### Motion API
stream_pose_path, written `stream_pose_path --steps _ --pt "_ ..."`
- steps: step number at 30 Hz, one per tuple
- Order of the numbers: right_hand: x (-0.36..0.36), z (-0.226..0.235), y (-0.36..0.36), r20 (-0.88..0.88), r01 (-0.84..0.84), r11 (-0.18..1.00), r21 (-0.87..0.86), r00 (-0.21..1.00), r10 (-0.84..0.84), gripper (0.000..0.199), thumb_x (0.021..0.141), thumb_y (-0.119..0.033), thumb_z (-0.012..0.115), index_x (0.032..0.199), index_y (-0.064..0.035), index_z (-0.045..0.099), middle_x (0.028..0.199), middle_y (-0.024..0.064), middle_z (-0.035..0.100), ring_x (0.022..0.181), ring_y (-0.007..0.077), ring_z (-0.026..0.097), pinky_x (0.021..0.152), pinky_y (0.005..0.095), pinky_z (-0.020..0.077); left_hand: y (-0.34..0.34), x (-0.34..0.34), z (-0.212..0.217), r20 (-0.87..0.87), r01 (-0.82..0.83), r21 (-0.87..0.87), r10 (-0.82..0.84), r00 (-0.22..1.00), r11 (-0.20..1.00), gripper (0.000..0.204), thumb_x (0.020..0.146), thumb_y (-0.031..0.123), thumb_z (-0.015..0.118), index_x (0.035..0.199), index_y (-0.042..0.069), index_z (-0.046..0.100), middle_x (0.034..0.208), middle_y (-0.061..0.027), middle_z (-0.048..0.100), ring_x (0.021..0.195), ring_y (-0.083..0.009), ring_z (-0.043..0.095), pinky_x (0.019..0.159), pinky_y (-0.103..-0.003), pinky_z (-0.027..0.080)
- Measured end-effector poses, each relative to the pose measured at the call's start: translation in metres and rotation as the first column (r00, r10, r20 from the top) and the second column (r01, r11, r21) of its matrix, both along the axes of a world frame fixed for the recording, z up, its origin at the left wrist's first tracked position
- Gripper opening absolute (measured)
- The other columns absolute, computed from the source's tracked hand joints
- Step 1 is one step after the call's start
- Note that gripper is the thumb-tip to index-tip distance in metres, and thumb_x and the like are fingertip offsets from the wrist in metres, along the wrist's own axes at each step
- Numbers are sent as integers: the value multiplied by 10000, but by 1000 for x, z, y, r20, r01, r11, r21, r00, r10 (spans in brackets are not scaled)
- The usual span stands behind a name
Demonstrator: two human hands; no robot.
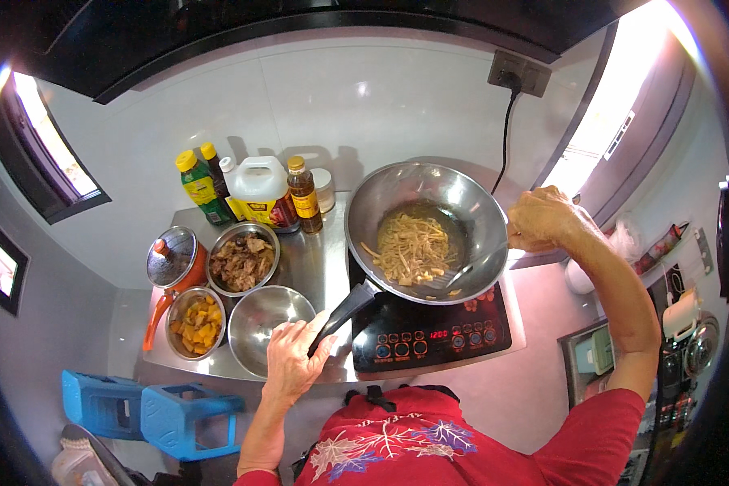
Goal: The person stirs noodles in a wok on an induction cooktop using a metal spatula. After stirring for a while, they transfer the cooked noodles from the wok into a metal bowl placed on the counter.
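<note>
A wide steel wok (pixel 381 194) sits on a black induction cooker (pixel 429 348) with lit red controls. Pale yellowish strips of food (pixel 413 243) lie in the wok, with a little liquid around them. My left hand (pixel 294 354) is wrapped round the wok's black handle (pixel 342 316) at the near left. At the wok's right rim, my right hand (pixel 552 217) is closed round the end of a metal spatula (pixel 479 262). Its slotted head rests low in the wok, at the near edge of the strips.
Left of the wok stand a shiny steel bowl (pixel 271 320), a bowl of dark meat pieces (pixel 243 259), a bowl of orange chunks (pixel 196 324) and an orange lidded saucepan (pixel 188 271). Bottles (pixel 304 194) line the wall. Blue stools (pixel 188 421) stand below left; a black cord (pixel 506 138) hangs behind.
</note>
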State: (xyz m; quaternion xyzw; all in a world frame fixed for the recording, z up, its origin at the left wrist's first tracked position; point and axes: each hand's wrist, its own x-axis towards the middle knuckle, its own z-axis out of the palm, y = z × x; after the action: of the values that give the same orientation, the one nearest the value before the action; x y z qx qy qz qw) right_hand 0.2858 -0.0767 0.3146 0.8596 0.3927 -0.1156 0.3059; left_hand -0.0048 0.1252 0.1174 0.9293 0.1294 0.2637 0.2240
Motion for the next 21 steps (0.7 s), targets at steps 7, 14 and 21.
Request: stream_pose_path --steps 7,14,21 --pt "-14 -23 22 -52 -173 978 118 982 180 249 771 -207 540 778 -36 721 779 199 684 753 363 687 649 455 542 -1 1 1 -16 -5 18 5 1000 1000 418 820 258 708 1196 88 639 879 -129 667 837 -314 621 830 -395 459" --pt "0 -49 41 -15 -52 956 288 998 59 226 801 -147 514 821 -16 697 848 187 697 809 344 694 703 441 562 1 -5 0 70 -11 56 7 998 998 503 813 277 715 1256 74 592 1027 -138 600 971 -319 574 864 -407 445" --pt "18 -31 -24 0 -26 915 403 1000 29 255 743 -267 522 693 -94 703 662 173 654 687 337 668 678 430 540 23 -42 -15 242 -316 -140 342 908 938 500 831 154 690 1283 6 535 1166 -183 544 1085 -317 519 890 -396 447"
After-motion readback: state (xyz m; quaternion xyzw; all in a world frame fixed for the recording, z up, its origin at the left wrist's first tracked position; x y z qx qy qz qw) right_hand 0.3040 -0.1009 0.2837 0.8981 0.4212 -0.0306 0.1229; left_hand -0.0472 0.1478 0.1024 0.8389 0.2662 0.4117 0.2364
